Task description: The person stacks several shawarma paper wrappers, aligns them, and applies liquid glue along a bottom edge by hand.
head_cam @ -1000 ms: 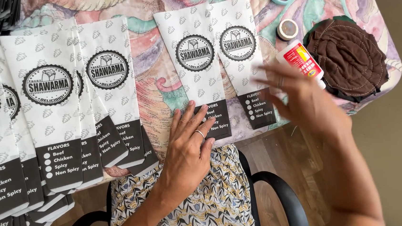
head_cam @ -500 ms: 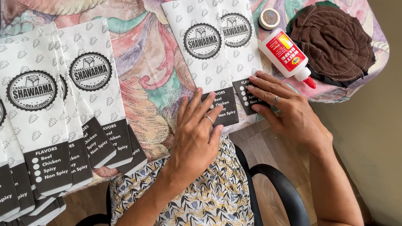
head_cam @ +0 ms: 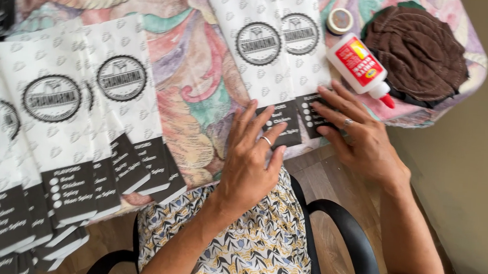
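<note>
Two white paper bags with round black logos lie side by side on the patterned tablecloth (head_cam: 191, 75). My left hand (head_cam: 252, 155) rests flat, fingers spread, on the black lower end of the left bag (head_cam: 256, 51). My right hand (head_cam: 354, 134) presses flat on the black lower end of the right bag (head_cam: 300, 40). Neither hand holds anything. A white glue bottle (head_cam: 359, 65) with a red label and red tip lies just above my right hand.
A row of several overlapping white bags (head_cam: 65, 123) covers the table's left side. A brown round cloth (head_cam: 419, 52) lies at the right corner, a small round lid (head_cam: 339, 20) beside it. A black chair arm (head_cam: 351, 244) curves below the table edge.
My right hand set the glue bottle down on the table and came down flat onto the right bag's end. My left hand stayed on the left bag.
</note>
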